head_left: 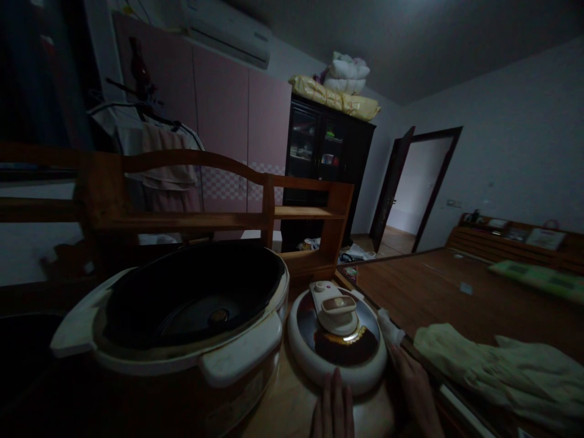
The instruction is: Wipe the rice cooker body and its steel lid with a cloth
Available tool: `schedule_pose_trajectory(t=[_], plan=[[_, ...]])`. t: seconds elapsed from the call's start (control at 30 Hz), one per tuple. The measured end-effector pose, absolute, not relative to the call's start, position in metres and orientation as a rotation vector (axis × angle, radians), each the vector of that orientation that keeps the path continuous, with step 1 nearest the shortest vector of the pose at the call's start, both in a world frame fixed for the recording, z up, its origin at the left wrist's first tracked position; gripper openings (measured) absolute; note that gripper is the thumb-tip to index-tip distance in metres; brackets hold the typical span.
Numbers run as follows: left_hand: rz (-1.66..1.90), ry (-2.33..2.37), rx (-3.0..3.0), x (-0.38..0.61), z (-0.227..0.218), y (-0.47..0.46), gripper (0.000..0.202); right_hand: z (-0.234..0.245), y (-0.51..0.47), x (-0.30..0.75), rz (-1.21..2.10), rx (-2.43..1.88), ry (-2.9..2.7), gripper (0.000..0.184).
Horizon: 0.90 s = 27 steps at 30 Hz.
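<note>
A large open cooker pot [182,322] with a dark inner bowl and white rim handles stands on a wooden surface at the left. Beside it on the right lies its round lid [337,340], white-rimmed with a dark glossy centre and a cream handle. My left hand [334,406] rests at the lid's near edge, fingers stretched out together and flat. My right hand [413,389] lies just right of the lid, fingers extended, its tips close to a white cloth [390,325]. Neither hand holds anything.
A wooden shelf unit [292,213] stands behind the pot. To the right is a bed with a wooden mat [456,292] and a pale garment [493,359]. Further back are a dark cabinet [326,164], pink wardrobes [219,109] and an open door [392,182]. The room is dim.
</note>
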<state>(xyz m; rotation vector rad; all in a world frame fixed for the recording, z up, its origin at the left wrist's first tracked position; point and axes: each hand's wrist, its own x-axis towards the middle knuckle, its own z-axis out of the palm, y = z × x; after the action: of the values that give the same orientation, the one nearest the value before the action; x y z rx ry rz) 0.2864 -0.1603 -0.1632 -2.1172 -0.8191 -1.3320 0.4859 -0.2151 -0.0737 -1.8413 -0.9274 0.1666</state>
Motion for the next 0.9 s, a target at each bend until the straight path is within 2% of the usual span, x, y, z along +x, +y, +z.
schedule_pose_trajectory(t=[0.2,0.53,0.9], plan=[[-1.359,-0.837,-2.072,0.289,-0.165,-0.159,0.038,-0.09,-0.237,0.479,0.002,-1.782,-1.015,0.053],[-1.292,-0.839,-2.167,0.281,-0.158,-0.166,0.04,-0.019,-0.14,0.513,0.101,-1.84,-1.287,0.05],[-1.331,-0.832,-2.108,0.285,-0.163,-0.162,0.034,-0.035,-0.147,0.504,0.137,-1.709,-1.328,0.056]])
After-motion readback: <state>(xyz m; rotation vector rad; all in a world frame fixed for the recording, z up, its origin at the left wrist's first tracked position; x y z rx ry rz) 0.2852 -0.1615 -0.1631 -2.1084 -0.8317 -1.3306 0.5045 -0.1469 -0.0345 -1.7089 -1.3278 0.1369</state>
